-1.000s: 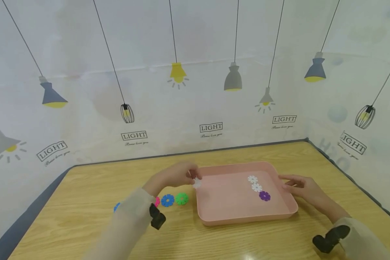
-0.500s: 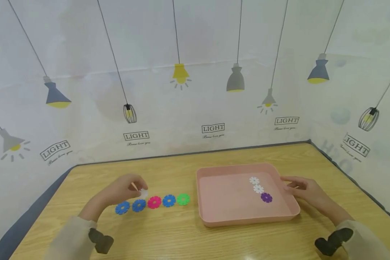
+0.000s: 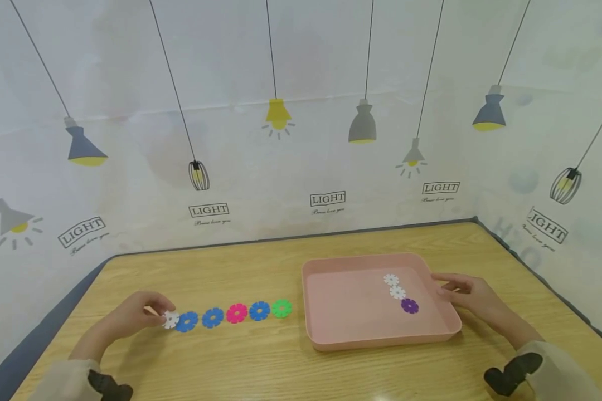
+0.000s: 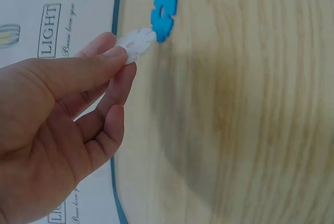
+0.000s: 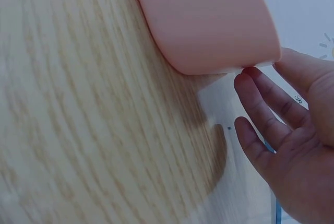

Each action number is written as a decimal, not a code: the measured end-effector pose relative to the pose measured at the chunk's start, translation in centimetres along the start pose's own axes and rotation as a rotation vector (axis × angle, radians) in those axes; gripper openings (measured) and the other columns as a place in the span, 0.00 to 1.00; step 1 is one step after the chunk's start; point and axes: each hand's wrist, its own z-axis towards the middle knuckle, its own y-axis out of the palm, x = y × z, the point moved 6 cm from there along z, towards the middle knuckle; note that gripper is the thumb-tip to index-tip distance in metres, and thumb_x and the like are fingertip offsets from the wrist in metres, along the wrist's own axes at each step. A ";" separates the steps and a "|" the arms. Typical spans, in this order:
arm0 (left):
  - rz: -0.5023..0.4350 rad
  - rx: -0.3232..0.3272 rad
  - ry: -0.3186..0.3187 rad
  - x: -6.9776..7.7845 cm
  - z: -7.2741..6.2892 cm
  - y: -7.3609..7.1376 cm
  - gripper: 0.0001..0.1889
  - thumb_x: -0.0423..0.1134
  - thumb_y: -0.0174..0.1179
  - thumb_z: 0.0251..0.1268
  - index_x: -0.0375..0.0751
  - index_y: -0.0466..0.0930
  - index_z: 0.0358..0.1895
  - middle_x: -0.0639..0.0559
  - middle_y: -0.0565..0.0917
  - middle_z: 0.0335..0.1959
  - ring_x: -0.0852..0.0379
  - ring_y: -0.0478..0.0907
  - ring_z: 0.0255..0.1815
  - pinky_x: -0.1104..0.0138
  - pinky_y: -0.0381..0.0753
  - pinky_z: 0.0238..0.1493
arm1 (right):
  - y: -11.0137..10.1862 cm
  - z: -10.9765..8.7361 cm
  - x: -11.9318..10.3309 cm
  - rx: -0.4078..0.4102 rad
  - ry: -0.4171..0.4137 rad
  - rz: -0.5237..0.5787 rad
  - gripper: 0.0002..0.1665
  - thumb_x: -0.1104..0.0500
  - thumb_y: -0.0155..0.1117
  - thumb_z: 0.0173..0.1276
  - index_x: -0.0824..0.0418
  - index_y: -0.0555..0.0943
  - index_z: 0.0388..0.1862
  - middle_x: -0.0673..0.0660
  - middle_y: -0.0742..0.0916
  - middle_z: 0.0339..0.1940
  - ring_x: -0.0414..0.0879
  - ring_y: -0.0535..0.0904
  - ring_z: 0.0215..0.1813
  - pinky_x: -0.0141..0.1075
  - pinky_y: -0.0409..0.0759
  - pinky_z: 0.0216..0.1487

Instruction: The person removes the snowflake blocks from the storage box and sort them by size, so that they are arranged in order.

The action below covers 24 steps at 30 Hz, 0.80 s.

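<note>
In the head view my left hand (image 3: pixel 135 317) is at the left end of a row of notched plastic snowflake discs. Thumb and fingertips pinch a white snowflake disc (image 4: pixel 136 45) by its edge. Its far side reaches a blue snowflake disc (image 4: pixel 164 12), which it overlaps in the head view. To the right, the row continues with another blue disc (image 3: pixel 213 317), a pink disc (image 3: pixel 237 313), a further blue disc (image 3: pixel 259 311) and a green disc (image 3: pixel 282 308). My right hand (image 3: pixel 474 295) holds the right wall of a pink tray (image 3: pixel 361 336), thumb at the rim and fingers against the outside.
Inside the tray, towards its right side, lie two white discs (image 3: pixel 397 292) and a purple disc (image 3: pixel 409 306) in a short line. The wooden table (image 3: pixel 221 367) ends at a wall covering (image 3: pixel 261 223) printed with lamps, with a dark border along the back.
From the tray's left edge, my left hand has carried the white disc leftward along the row, down to the leftmost blue disc. My right hand stays at the tray.
</note>
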 end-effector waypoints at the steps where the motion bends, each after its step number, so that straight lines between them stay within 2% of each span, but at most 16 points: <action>1: -0.009 -0.002 -0.011 -0.4 -0.2 0.0 0.09 0.25 0.61 0.52 0.29 0.79 0.39 0.48 0.79 0.33 0.63 0.73 0.32 0.68 0.75 0.33 | 0.0 0.0 0.0 0.002 -0.001 0.001 0.31 0.52 0.60 0.65 0.67 0.68 0.63 0.63 0.81 0.43 0.47 0.78 0.41 0.34 0.77 0.38; 7: -0.041 0.006 -0.083 -2.1 -0.7 0.1 0.10 0.26 0.61 0.53 0.26 0.78 0.39 0.47 0.79 0.33 0.62 0.73 0.32 0.69 0.75 0.31 | -0.1 0.0 -0.2 0.012 -0.009 -0.004 0.31 0.53 0.60 0.65 0.68 0.69 0.62 0.62 0.81 0.42 0.46 0.78 0.40 0.33 0.77 0.38; 12: -0.018 0.041 -0.108 -2.9 -0.9 0.3 0.09 0.26 0.61 0.53 0.26 0.78 0.38 0.46 0.79 0.32 0.62 0.72 0.31 0.69 0.74 0.31 | 0.0 0.0 0.0 0.010 -0.003 -0.004 0.31 0.52 0.61 0.64 0.68 0.69 0.62 0.62 0.81 0.41 0.46 0.79 0.40 0.34 0.77 0.38; 19: 0.007 0.045 -0.134 -2.9 -0.7 0.3 0.08 0.25 0.60 0.53 0.26 0.78 0.37 0.47 0.79 0.32 0.57 0.72 0.32 0.68 0.73 0.31 | 0.0 0.0 0.1 0.011 0.002 -0.014 0.32 0.52 0.61 0.64 0.68 0.69 0.62 0.62 0.82 0.41 0.47 0.79 0.40 0.34 0.77 0.38; 24: -0.022 0.035 -0.160 -3.0 -0.6 0.4 0.08 0.23 0.60 0.51 0.26 0.76 0.36 0.47 0.77 0.31 0.54 0.72 0.33 0.68 0.73 0.31 | 0.0 0.1 0.2 0.010 0.003 -0.014 0.32 0.51 0.60 0.64 0.67 0.69 0.62 0.61 0.82 0.42 0.47 0.78 0.40 0.34 0.77 0.38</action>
